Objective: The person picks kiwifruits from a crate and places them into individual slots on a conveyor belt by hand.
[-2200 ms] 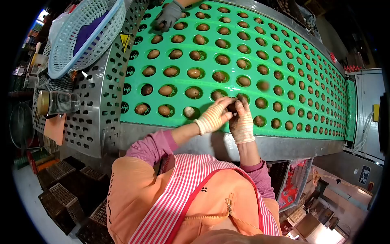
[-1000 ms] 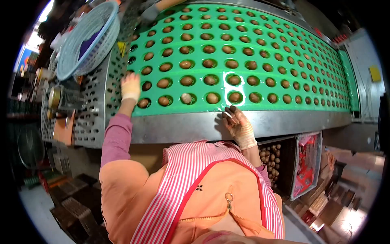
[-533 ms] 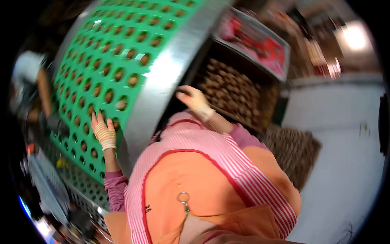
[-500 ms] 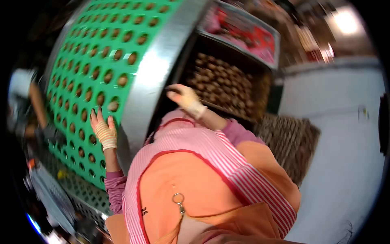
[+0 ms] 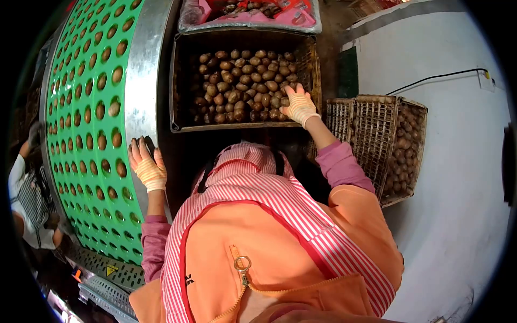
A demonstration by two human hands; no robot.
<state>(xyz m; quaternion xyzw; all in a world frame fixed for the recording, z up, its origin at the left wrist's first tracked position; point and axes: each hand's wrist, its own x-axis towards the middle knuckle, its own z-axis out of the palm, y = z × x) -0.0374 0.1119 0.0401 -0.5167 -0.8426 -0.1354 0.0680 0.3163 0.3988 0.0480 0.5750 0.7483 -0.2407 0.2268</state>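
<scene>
You've swung right: your right hand (image 5: 300, 106), fingers spread, has reached the brown eggs (image 5: 247, 69) in the upper-middle crate (image 5: 242, 128) — left hand (image 5: 148, 168) open at the metal edge (image 5: 142, 81), left of frame.

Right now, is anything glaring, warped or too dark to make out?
Head view: pale glare streaks the metal rim; the wide lens bows the green tray and blackens the picture's corners; deep shadow hides what lies just below the crate; the eggs inside look fairly sharp.

R grip (image 5: 300, 105) @ brn eggs (image 5: 245, 79), crate (image 5: 237, 128).
</scene>
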